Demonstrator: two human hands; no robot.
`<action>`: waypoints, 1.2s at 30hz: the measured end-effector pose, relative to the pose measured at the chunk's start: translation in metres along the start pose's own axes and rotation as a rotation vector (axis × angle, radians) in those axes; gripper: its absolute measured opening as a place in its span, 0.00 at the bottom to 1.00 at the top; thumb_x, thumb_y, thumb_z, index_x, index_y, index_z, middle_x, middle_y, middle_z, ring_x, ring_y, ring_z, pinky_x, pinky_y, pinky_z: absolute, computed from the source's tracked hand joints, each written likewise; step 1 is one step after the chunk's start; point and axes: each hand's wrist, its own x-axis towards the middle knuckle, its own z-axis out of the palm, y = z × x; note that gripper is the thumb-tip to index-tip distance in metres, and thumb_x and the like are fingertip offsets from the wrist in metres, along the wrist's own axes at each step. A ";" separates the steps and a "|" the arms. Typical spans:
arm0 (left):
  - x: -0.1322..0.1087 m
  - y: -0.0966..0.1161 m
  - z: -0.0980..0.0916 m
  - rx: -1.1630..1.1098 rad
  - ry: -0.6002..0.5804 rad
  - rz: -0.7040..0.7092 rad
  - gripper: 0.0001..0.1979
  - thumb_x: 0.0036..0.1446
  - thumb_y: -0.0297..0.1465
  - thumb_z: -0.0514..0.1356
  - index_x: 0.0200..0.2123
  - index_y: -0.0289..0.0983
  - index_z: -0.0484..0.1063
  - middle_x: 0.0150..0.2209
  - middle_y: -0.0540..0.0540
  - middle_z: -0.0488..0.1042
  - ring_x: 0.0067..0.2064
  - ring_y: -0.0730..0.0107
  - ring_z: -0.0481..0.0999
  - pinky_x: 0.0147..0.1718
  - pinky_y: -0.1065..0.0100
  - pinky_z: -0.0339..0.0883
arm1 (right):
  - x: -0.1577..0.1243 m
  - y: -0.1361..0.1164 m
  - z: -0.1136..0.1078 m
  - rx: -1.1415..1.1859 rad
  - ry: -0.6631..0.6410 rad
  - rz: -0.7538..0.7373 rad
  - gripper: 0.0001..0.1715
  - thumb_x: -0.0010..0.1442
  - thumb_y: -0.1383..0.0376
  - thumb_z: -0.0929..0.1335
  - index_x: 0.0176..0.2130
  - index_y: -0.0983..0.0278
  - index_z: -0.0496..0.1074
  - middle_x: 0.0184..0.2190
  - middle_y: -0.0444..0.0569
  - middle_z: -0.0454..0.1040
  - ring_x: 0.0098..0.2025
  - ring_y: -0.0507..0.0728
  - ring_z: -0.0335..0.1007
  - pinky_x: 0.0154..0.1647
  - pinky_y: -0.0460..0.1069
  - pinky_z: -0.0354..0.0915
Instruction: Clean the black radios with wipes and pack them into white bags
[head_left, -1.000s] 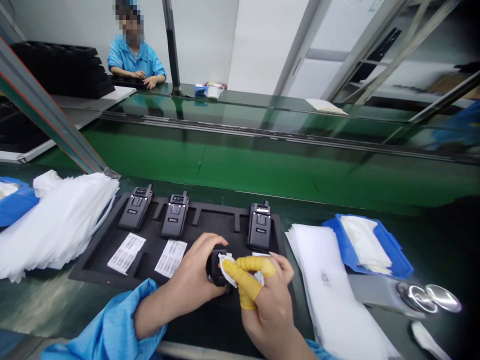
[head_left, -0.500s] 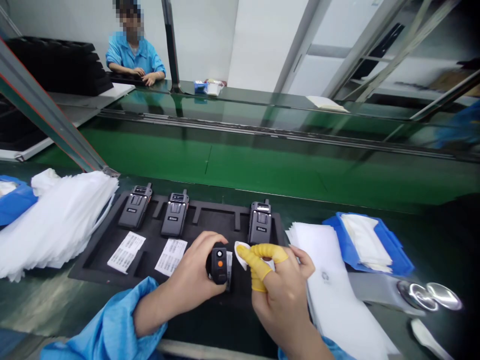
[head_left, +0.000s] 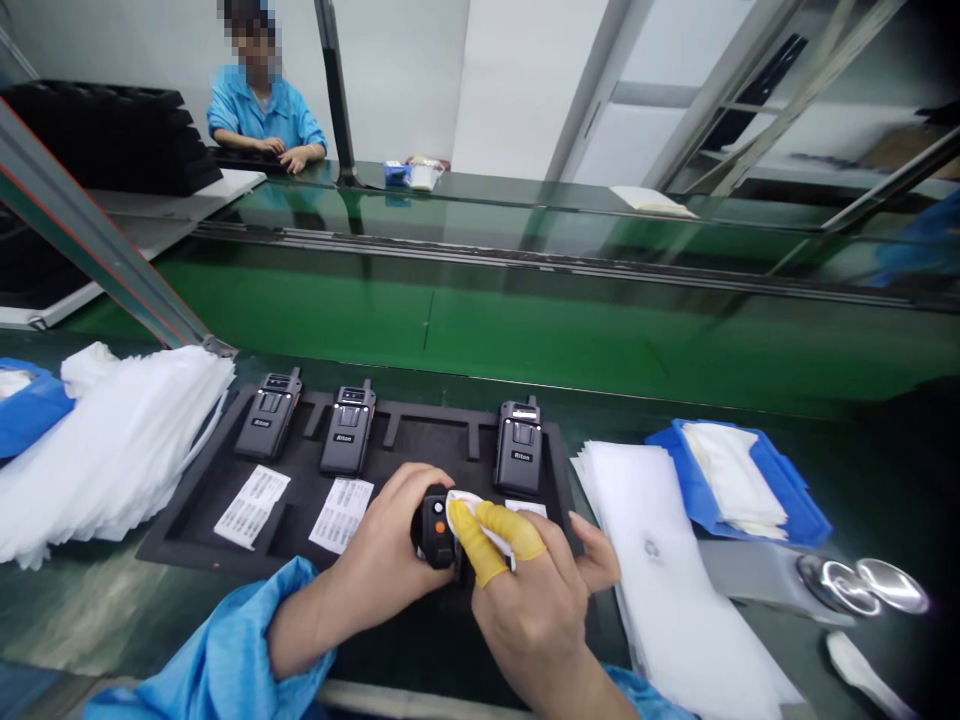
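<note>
My left hand (head_left: 390, 535) is wrapped round a black handheld radio (head_left: 436, 535), whose end with an orange button points at the camera. My right hand (head_left: 525, 575), with yellow covers on some fingers, pinches a white cloth (head_left: 463, 497) and presses it against the radio's right edge. Beyond them, three black radios lie on a black foam tray (head_left: 420, 430): one at the left (head_left: 268, 414), one beside it (head_left: 349, 428) and one at the right (head_left: 519, 448). White label sheets lie on the tray, including one at the left (head_left: 252, 506) and another nearer the middle (head_left: 341, 515).
White bags are piled at the left (head_left: 112, 440) and right (head_left: 652, 560). A blue bin of white cloths (head_left: 802, 510) stands at the right, near a round metal item (head_left: 840, 585) and a brush-like tool (head_left: 862, 670). Across the green belt (head_left: 450, 320) sits a person (head_left: 262, 115).
My right hand has moved left, bringing the white cloth from beside the radio onto its edge. My left hand still grips the radio in nearly the same place.
</note>
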 end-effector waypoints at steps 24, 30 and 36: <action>-0.001 -0.003 -0.001 -0.035 -0.010 0.001 0.28 0.38 0.18 0.61 0.45 0.42 0.62 0.45 0.48 0.65 0.46 0.64 0.69 0.46 0.65 0.64 | 0.007 0.003 -0.002 0.113 -0.041 0.022 0.18 0.54 0.77 0.61 0.37 0.60 0.74 0.34 0.46 0.71 0.38 0.54 0.62 0.49 0.58 0.49; -0.001 -0.004 0.000 -0.055 0.000 0.013 0.28 0.39 0.20 0.64 0.45 0.41 0.62 0.46 0.47 0.65 0.49 0.62 0.68 0.48 0.63 0.63 | 0.011 -0.007 0.002 0.108 -0.030 -0.020 0.18 0.54 0.78 0.60 0.33 0.60 0.74 0.32 0.44 0.71 0.38 0.52 0.63 0.51 0.57 0.46; 0.000 -0.003 0.000 -0.028 -0.012 0.007 0.29 0.39 0.19 0.62 0.46 0.41 0.61 0.46 0.47 0.65 0.48 0.64 0.68 0.48 0.64 0.63 | 0.007 0.000 -0.002 0.086 -0.026 -0.001 0.17 0.52 0.78 0.61 0.33 0.61 0.73 0.32 0.45 0.72 0.39 0.53 0.65 0.51 0.59 0.47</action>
